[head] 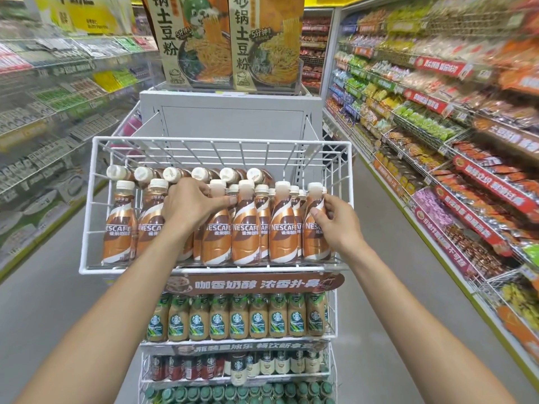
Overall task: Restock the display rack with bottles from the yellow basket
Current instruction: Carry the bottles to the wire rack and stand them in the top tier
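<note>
A white wire display rack (87, 217) holds several upright brown-and-white Nescafe bottles (119, 225) in its top basket, with more bottles lying on their sides (143, 174) at the back. My left hand (189, 205) reaches among the front bottles, its thumb and fingers pinching the neck of one bottle (217, 228). My right hand (335, 220) grips the rightmost front bottle (315, 225) at its shoulder. The yellow basket is not in view.
Below the top basket, shelves carry Starbucks bottles (237, 316) and darker bottles (233, 365). Large noodle boxes (233, 39) stand on top of the rack. Snack shelves (452, 141) line the right aisle, and packaged goods shelves (43, 112) the left.
</note>
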Demonstrator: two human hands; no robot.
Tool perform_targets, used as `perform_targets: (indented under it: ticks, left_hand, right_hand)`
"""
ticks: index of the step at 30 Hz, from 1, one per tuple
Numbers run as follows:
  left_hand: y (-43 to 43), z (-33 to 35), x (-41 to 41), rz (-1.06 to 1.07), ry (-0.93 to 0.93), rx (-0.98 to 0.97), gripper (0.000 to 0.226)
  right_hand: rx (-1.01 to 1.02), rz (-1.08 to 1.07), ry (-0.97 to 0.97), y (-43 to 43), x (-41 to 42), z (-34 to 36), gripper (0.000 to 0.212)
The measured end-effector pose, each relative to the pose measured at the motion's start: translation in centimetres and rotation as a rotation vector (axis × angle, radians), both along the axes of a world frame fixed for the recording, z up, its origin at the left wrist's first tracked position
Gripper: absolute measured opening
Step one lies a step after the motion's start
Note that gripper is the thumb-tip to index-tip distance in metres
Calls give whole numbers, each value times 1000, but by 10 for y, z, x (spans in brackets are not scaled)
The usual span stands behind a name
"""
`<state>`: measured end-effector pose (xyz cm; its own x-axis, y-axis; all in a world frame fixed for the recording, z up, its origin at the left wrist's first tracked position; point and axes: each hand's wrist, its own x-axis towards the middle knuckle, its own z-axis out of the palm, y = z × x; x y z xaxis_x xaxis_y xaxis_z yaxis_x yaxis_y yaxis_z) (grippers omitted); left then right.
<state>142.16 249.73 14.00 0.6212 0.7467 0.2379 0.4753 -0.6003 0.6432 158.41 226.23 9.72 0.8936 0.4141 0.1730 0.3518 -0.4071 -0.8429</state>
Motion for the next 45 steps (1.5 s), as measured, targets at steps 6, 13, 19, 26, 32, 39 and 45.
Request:
perform_targets:
  ticks: [6,13,19,26,32,39,45]
  left_hand:
    - [6,-5,1,-35,-45,-8,66]
    - [7,-10,-8,-33,-88,-54,72]
    - [-35,6,-44,-200,75,527,75]
    - [-180,-10,-32,-696,350,590,83]
    - [-376,-46,10,-1025,334,635,80]
    - [-700,-96,-13,-1553,250,574,81]
    - [-922,-122,-76,-1904,257,606,69]
  right_hand:
    - [29,-54,20,2,-7,-5,54]
    - [-43,-43,-76,-3,-20,10,54]
    - [-371,96,-453,-36,-57,27,57]
    - [-780,53,-443,-137,-82,16,69]
    - [-894,-256,-215,-366,-126,-15,64]
    - [-985,-668,89,-670,-252,-41,51]
    - [-999,-1006,319,-870,-385,-55,61]
